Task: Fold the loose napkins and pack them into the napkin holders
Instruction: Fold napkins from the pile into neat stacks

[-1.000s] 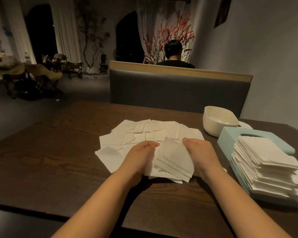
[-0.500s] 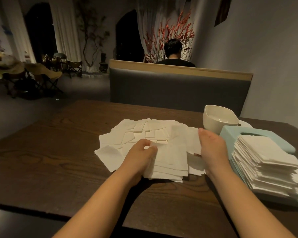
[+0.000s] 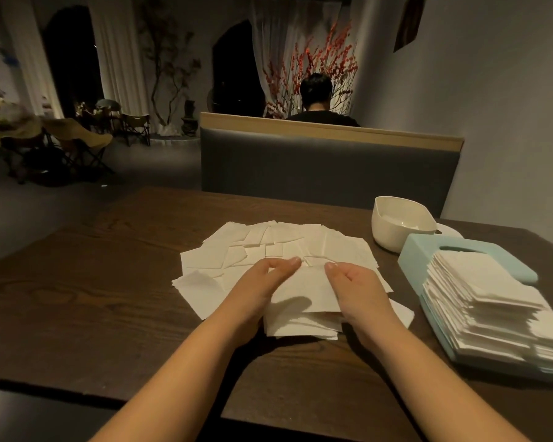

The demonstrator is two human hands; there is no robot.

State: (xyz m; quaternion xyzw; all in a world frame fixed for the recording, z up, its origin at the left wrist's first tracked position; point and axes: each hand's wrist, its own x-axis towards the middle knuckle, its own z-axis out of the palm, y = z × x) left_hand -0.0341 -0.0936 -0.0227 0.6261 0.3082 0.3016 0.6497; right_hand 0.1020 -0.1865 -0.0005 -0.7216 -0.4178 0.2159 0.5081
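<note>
Moved: half a sec ago the right hand (image 3: 353,287) was out by the right edge of the small stack (image 3: 302,309); now it sits on top of it, fingertips close to the left hand's. The top napkin (image 3: 304,283), tilted 1 sec ago, now lies flat and square.
Small stack: on the table (image 3: 109,298), right in front of the person, at the near edge of the loose napkins (image 3: 268,247). Its long side runs left to right.
Left hand (image 3: 262,287): rests on the left part of the top napkin, fingers bent a bit, tips on the far edge. Looks like pressing, not pinching; can't tell for sure.
Right hand: same on the right part, fingers lightly bent, tips on the far edge.
Gap: the two sets of fingertips are near, not touching.
Blue holder (image 3: 422,250): to the right, near the right hand, w/ a tall pile of folded napkins (image 3: 479,301) on it.
White bowl (image 3: 396,224): behind the holder, well apart from the hands.
Next, a guess: stack goes right, so the right hand is nearer.
</note>
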